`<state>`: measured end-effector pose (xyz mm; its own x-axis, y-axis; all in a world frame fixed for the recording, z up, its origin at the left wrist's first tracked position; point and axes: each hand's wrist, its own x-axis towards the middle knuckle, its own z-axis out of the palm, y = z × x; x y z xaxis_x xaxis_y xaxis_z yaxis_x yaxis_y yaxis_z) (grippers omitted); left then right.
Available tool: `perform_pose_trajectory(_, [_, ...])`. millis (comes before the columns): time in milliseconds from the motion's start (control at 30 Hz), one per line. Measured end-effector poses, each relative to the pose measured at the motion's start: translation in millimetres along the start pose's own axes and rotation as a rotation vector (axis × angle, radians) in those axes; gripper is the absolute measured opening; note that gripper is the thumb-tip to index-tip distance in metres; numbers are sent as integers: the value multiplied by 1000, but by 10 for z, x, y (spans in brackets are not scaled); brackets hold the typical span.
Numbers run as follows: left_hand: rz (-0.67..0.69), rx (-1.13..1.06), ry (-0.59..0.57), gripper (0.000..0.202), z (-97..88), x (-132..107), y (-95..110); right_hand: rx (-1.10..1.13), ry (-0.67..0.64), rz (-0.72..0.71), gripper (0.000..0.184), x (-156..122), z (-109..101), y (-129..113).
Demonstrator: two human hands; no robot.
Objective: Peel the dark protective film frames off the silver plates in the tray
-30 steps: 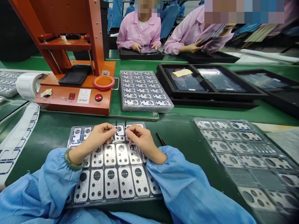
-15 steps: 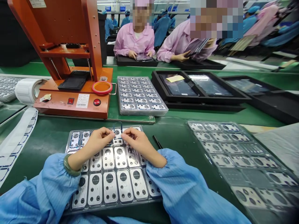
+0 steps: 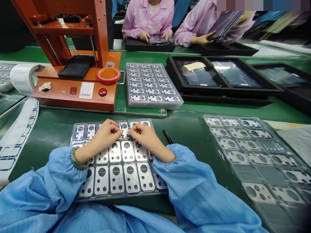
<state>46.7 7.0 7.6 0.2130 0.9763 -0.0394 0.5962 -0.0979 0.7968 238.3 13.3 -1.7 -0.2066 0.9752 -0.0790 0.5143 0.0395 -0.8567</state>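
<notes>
Machined metal plate lying in the top row of a clear plastic tray, directly under the fingertips of both hands. At the far left, a white label roll on its side against an orange press, and a long white liner strip printed with blue-outlined frames, running down the green bench mat. Next, the left hand, a green bangle on the wrist and a blue smock sleeve gathered behind it, thumb and fingers closed in a narrow pinch above the plate. Just beside it, the right hand, in the same narrow pinch, fingertips almost meeting those of the left. Anything thin between the fingertips: too small to tell. Right of that hand, slim black tweezers lying on the mat, apart from the tray. Beyond the hands, a second tray of metal plates on the bench. Farther right, a tilted stack of plate trays on the mat, and black trays with glass panels up the bench. Across the bench, two co-workers in pink smocks, each handling a dark panel.
</notes>
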Motion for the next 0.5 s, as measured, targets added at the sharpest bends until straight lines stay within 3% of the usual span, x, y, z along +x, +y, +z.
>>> perform_pose_trajectory(500, [51, 65, -13, 17, 30, 7, 9, -140, -3, -21, 17, 8, 39, -11])
